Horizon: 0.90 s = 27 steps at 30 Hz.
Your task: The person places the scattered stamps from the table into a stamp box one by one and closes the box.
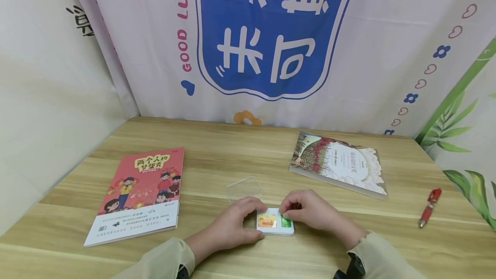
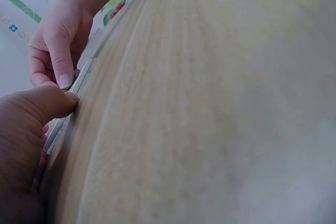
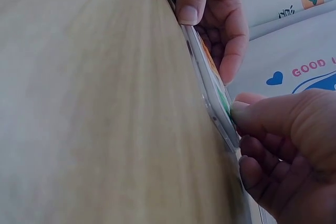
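On the table in front of me lies a small flat white case [image 1: 275,230], an orange picture [image 1: 267,221] on its left part and a green picture card [image 1: 286,223] on its right. My left hand [image 1: 230,224] grips the case's left end, thumb at the near edge and fingers at the far edge. At the other end, my right hand [image 1: 310,210] pinches the green card between thumb and forefinger. In the right wrist view the thumb presses the green card [image 3: 223,99], close over the case's rim. Just behind the case lies a clear plastic lid [image 1: 245,187].
A red-covered book [image 1: 143,193] lies to the left on the wooden table [image 1: 217,141]. Toward the back right is a second book [image 1: 337,162] with a dark and white cover. A red pen [image 1: 429,208] lies at the far right. Printed curtains [image 1: 155,55] hang behind the table.
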Available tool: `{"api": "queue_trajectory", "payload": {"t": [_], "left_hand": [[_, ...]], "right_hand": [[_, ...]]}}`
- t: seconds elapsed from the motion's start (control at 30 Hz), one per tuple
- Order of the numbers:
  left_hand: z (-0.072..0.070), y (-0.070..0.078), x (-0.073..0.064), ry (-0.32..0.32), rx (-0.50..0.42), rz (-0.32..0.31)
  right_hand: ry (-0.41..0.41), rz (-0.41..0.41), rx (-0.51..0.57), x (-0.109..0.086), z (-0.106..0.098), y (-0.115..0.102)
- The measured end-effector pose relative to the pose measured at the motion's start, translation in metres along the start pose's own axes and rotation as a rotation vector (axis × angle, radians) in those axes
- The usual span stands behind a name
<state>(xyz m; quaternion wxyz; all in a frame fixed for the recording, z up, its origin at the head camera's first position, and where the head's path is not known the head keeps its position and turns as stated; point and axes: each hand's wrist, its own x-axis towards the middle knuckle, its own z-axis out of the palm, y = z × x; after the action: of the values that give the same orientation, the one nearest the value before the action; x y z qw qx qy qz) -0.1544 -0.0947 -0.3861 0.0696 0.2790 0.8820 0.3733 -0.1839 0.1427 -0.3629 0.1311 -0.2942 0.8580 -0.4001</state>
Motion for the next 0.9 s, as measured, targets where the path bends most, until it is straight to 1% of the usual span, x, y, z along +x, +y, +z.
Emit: {"api": "queue_trajectory", "payload": {"t": [0.13, 0.3, 0.37, 0.5, 0.57, 0.63, 0.7, 0.77, 0.83, 0.9], "left_hand": [[0.0, 0.0, 0.0, -0.006, -0.005, -0.011], [0.0, 0.002, 0.001, -0.006, -0.006, -0.011], [-0.001, 0.002, 0.001, -0.006, -0.009, -0.011], [-0.002, 0.004, 0.0, 0.0, -0.026, -0.011], [-0.004, 0.005, -0.001, 0.017, -0.047, 0.0], [-0.008, 0.006, -0.002, 0.051, -0.052, 0.032], [-0.015, 0.007, -0.002, 0.093, -0.035, 0.068], [-0.023, 0.007, -0.002, 0.135, -0.005, 0.089], [-0.03, 0.007, -0.003, 0.167, 0.024, 0.081], [-0.037, 0.004, -0.003, 0.182, 0.026, 0.052]], "right_hand": [[-0.001, -0.007, -0.015, 0.001, 0.0, 0.001], [0.007, 0.008, -0.023, 0.001, 0.0, 0.001], [0.019, 0.02, -0.032, 0.001, -0.002, -0.002], [0.054, 0.004, -0.069, 0.004, -0.01, -0.008], [0.067, -0.017, -0.087, 0.007, -0.016, -0.01], [0.071, -0.03, -0.102, 0.011, -0.022, -0.012], [0.064, -0.058, -0.106, 0.016, -0.028, -0.013], [0.042, -0.085, -0.109, 0.024, -0.031, -0.016], [0.001, -0.121, -0.115, 0.033, -0.033, -0.018], [-0.058, -0.153, -0.145, 0.042, -0.033, -0.021]]}}
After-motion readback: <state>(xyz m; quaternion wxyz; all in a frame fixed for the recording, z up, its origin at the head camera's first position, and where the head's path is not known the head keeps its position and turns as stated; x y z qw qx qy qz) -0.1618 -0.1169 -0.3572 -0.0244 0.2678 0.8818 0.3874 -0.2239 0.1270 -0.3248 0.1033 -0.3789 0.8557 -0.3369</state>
